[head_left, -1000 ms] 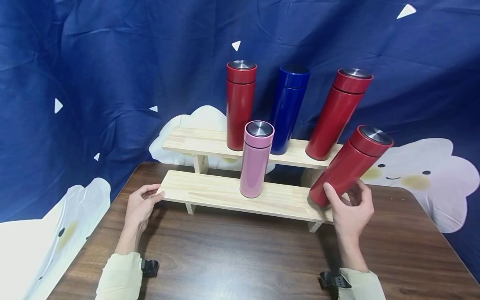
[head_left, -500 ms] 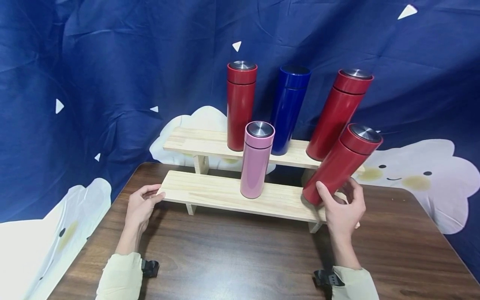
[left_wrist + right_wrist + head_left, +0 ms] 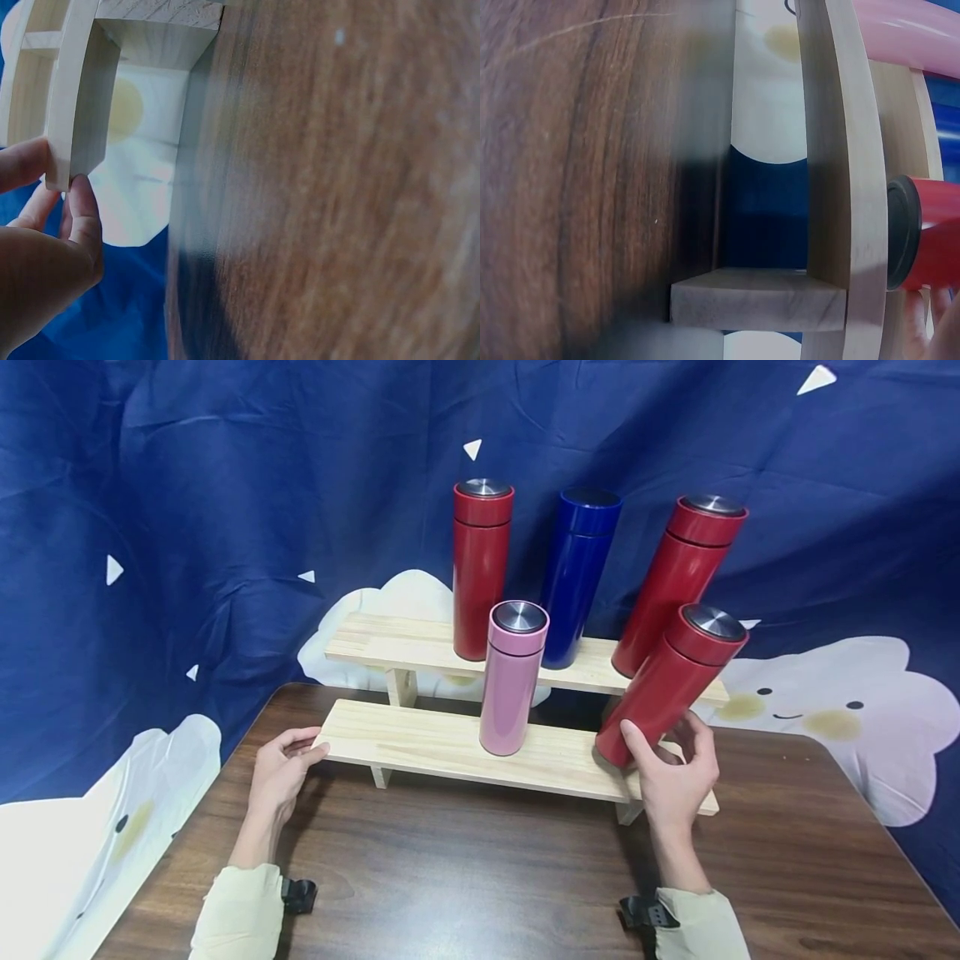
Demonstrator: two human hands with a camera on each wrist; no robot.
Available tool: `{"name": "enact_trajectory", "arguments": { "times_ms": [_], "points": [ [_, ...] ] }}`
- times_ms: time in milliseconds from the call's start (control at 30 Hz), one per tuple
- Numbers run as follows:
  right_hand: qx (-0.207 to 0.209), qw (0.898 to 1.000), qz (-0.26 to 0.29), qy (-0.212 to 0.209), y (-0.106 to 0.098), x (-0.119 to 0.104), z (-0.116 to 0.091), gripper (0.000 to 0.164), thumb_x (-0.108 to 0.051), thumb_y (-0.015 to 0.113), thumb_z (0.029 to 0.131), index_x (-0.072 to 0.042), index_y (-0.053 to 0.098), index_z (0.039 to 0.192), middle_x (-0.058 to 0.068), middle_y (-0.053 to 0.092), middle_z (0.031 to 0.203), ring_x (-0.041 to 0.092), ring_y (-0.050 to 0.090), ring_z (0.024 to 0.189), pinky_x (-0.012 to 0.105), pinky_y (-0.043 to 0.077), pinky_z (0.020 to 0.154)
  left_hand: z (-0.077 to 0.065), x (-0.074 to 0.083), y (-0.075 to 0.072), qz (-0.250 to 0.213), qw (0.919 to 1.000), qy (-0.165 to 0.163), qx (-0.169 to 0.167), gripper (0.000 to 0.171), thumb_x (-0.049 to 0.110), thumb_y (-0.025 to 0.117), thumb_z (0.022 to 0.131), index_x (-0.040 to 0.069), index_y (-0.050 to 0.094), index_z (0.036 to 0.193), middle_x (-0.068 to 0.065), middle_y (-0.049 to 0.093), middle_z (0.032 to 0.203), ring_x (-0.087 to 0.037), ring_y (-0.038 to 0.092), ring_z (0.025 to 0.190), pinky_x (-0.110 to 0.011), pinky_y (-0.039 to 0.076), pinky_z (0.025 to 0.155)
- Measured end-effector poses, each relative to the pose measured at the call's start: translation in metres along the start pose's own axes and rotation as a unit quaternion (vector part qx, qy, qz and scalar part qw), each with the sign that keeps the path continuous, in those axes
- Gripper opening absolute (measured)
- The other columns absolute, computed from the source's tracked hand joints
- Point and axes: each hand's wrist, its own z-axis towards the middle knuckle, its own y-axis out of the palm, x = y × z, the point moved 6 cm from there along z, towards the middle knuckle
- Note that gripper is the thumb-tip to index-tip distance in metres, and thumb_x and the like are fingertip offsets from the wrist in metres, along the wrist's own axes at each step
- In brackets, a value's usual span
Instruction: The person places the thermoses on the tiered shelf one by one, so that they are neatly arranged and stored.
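With its thumb and fingers, my left hand [image 3: 281,777] pinches the left end of the lower step of a wooden display stand [image 3: 420,743]; the left wrist view shows fingertips on both faces of the board [image 3: 60,161]. My right hand [image 3: 675,781] grips a red thermos bottle [image 3: 671,681] near its base, thumb on the front. Its steel-topped lid leans to the right in the head view, and its dark base [image 3: 904,232] is right at the lower step's right part. A shorter pink thermos bottle [image 3: 513,693] stands upright mid-step.
On the upper step [image 3: 390,639] stand a red thermos bottle [image 3: 482,577], a blue one [image 3: 577,581] and another red one [image 3: 678,585], partly behind the held bottle. The stand rests on a brown wooden table [image 3: 465,877]. A blue curtain [image 3: 300,468] with cloud prints hangs behind.
My right hand has moved left along the lower step with the red thermos bottle, toward the pink one. The left hand stays at the stand's left end.
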Motion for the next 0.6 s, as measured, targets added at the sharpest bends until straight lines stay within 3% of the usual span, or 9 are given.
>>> {"name": "enact_trajectory", "arguments": {
  "times_ms": [300,600],
  "points": [
    [-0.007,1.000,0.002,0.004,0.005,0.000,-0.001,0.059,-0.013,0.089,0.077,-0.016,0.067,0.131,0.003,0.069,0.118,0.019,0.064,0.103,0.017,0.055,0.078,0.001,0.000,0.001,-0.002,1.0000,-0.004,0.001,0.042,0.000,0.073,0.090,-0.009,0.061,0.129,-0.015,0.063,0.117,-0.007,0.056,0.092,-0.012,0.049,0.076],
    [-0.015,1.000,0.007,0.005,0.011,0.002,-0.004,0.058,-0.013,0.089,0.076,-0.015,0.067,0.130,0.002,0.070,0.114,0.019,0.064,0.099,0.017,0.055,0.077,0.001,0.000,-0.001,0.000,1.0000,-0.003,0.003,0.042,0.000,0.073,0.090,-0.010,0.061,0.129,-0.009,0.064,0.111,-0.006,0.057,0.091,-0.013,0.050,0.076]
  ]
}}
